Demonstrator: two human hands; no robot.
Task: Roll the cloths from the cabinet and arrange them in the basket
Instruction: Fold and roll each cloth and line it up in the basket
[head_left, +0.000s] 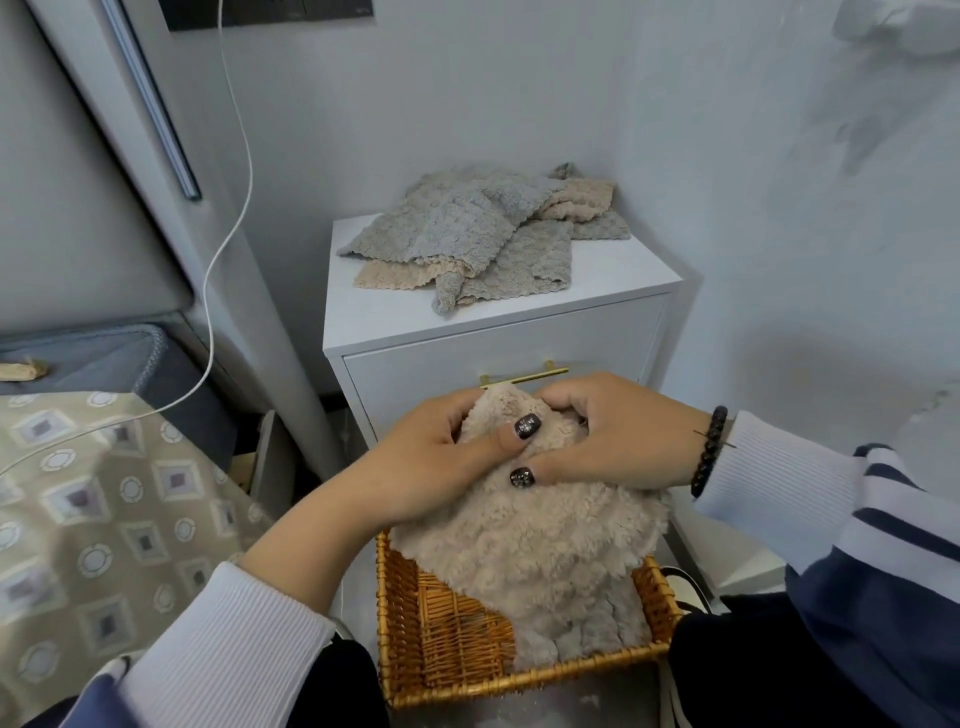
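Both hands grip one beige fleece cloth (535, 540) at its top edge. Left hand (431, 462): fingers curled over the upper left part, thumb pressed across the front. Right hand (618, 436): fingers curled round the upper right part, thumb on the front just below the left thumb. The cloth hangs down into the wicker basket (447, 634), lower end inside it. Behind stands a white cabinet (498, 332), drawer closed, with a loose pile of grey and beige cloths (478, 234) on top. Black bead bracelet (709, 449) on the right wrist.
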